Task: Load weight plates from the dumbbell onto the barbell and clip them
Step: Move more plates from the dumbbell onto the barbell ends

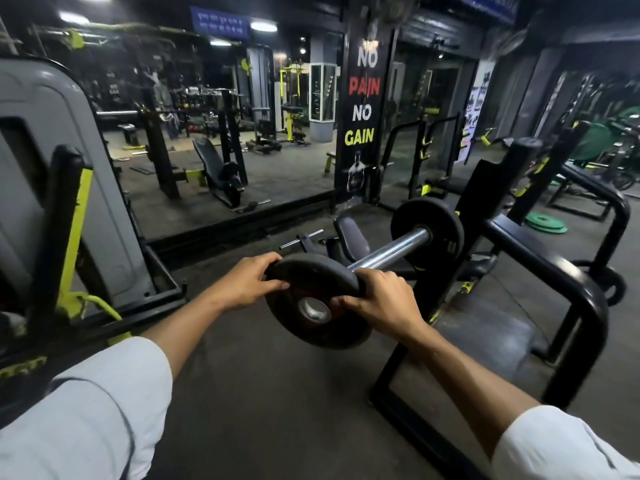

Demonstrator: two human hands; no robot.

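Both hands grasp one black plate [313, 299] by its rim: the left hand [247, 284] on the upper left edge, the right hand [375, 303] on the right edge with fingers curled toward the metal-lined centre hole. The plate is held in the air, tilted, at the near end of the bar [389, 250], whose chrome sleeve runs up and right to a second plate [427, 233] already seated on it. The bar lies across a black rack [554, 258] that frames the right side; a padded seat [349, 235] sits just behind the sleeve. On the left stands a grey machine [52, 161] with yellow-green parts. Ahead, a black pillar banner [363, 109] reads "NO PAIN NO GAIN" in white, red, white and yellow. Two green plates [545, 223] lie stacked on the floor [270, 393] to the far right. A blue sign [220, 24] hangs near the ceiling, its writing too blurred to read.
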